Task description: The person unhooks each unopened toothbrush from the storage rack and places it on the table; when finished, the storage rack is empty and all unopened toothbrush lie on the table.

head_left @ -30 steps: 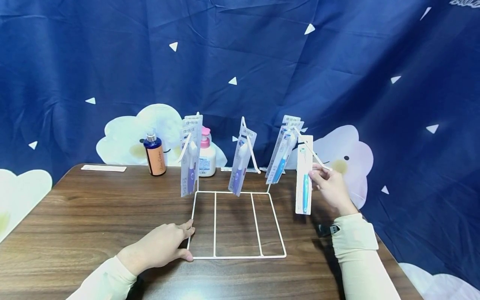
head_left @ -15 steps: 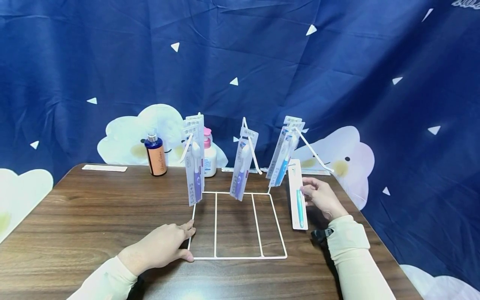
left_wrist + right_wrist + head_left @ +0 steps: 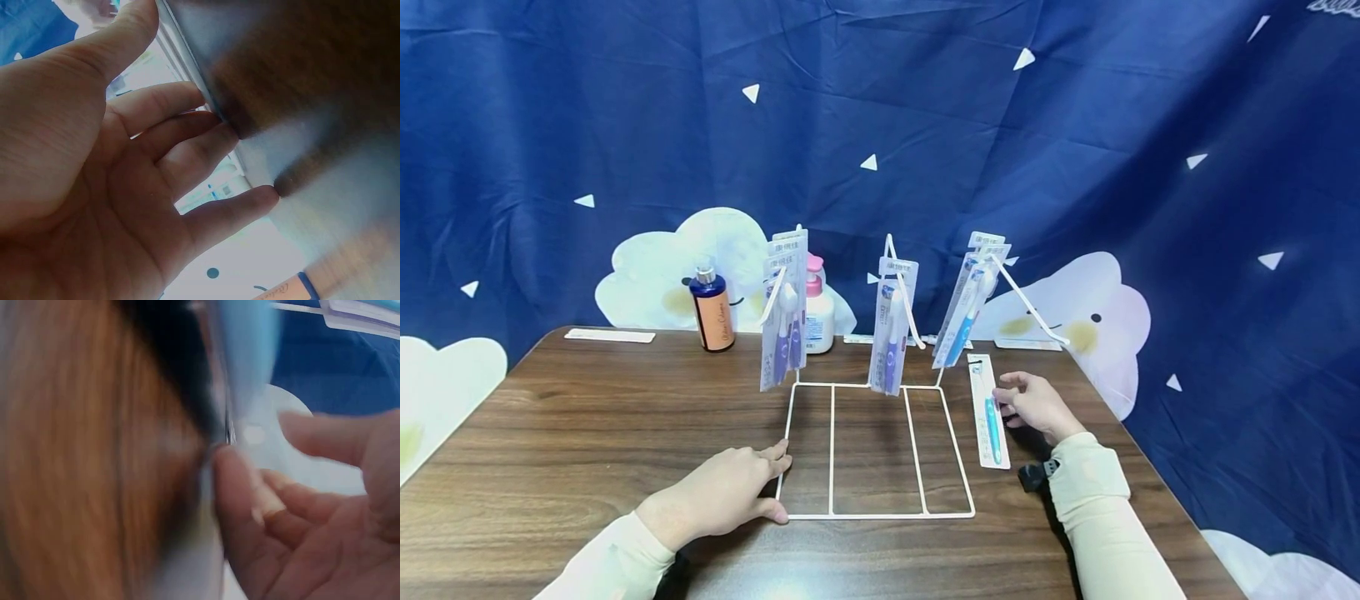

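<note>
A packaged toothbrush (image 3: 992, 429) with a turquoise handle lies on the table right of a white wire rack (image 3: 880, 517). Its blurred blue pack rises at the top of the right wrist view. My right hand (image 3: 1036, 407) is at the pack's right edge; in the right wrist view the thumb stands apart from the forefinger, whose tip is by the edge. My left hand (image 3: 722, 492) rests on the rack's left front corner, fingers extended along the side wire. Purple toothbrush packs (image 3: 778, 333) hang on the left hook, another purple pack (image 3: 891, 333) in the middle, blue packs (image 3: 966, 308) on the right hook.
A dark blue bottle (image 3: 711, 312) with an orange label and a white pump bottle (image 3: 818, 321) with a pink top stand behind the rack. Flat white strips, one a white strip (image 3: 610, 336) at the far left, lie along the back edge. A blue curtain (image 3: 880, 100) hangs behind.
My right hand has carried the turquoise toothbrush pack down and left from near the right hook to the table; its thumb has come away. The hanging purple packs have swung. The left hand stays put.
</note>
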Demonstrator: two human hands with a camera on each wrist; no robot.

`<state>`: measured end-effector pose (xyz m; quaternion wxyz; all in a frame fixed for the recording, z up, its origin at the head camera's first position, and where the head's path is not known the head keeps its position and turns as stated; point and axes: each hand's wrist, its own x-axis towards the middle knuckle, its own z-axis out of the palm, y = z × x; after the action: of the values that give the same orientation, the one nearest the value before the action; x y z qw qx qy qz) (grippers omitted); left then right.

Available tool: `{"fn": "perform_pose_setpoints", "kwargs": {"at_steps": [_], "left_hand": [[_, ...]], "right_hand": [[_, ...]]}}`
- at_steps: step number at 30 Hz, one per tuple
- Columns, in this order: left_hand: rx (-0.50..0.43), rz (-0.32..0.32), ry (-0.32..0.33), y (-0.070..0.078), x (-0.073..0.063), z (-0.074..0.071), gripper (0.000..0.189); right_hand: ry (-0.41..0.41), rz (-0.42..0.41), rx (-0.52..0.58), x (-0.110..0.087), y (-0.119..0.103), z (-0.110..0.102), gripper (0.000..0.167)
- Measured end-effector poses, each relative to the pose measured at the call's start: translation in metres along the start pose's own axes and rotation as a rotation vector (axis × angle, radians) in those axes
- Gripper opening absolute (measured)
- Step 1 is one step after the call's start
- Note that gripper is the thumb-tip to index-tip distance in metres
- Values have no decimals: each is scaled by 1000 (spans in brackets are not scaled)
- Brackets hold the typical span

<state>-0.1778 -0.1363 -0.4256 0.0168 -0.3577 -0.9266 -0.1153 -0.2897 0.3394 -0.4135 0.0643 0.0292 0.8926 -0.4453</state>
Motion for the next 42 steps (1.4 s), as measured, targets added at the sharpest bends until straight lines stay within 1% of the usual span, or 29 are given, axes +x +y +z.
{"fn": "perform_pose_setpoints", "kwargs": {"at_steps": [2,5,8,11,17,19,21,22,23,24,25,27,29,30,32,33,35,37,42], "left_hand": [[0,0,3,0,0,0,77],[1,0,4,0,-1,0,77],[3,-1,4,0,-1,0,76],[8,-1,7,0,0,0,77],[3,-3,-1,0,-1,1,77],[-1,-4,-4,0,-1,1,77],[-1,-3,-3,-1,-1,1,77],[1,-1,0,-1,-1,1,77],[3,1,3,-1,-1,1,77],[7,3,5,-1,-1,1,77],[10,4,6,-1,-1,1,77],[13,7,8,-1,0,1,78],[12,6,7,-1,0,1,78],[12,7,6,0,0,0,78],[10,9,6,0,0,0,78],[8,10,7,0,0,-1,77],[5,11,8,0,0,-1,77],[4,11,8,1,0,-2,77],[8,6,3,1,-1,-2,77]], "right_hand": [[-25,-17,-92,0,0,0,57],[-63,-70,-242,-1,-1,1,58],[-87,-109,-339,0,-1,4,56],[-89,-113,-365,1,-2,6,54],[-92,-108,-370,-2,-5,6,55],[-37,-138,-415,-3,-9,5,52],[68,-172,-433,-5,-15,4,48],[133,-189,-417,-6,-19,3,46],[194,-204,-372,-8,-23,3,45],[251,-216,-303,-9,-28,2,44],[289,-231,-206,-10,-33,2,44],[318,-275,39,-14,-45,3,47],[290,-331,294,-16,-53,4,50],[264,-360,402,-18,-57,5,51],[189,-419,584,-20,-64,8,52],[152,-438,648,-20,-66,11,53],[93,-458,722,-21,-70,16,52],[59,-462,759,-21,-72,22,50],[57,-458,793,-22,-78,30,46]]}}
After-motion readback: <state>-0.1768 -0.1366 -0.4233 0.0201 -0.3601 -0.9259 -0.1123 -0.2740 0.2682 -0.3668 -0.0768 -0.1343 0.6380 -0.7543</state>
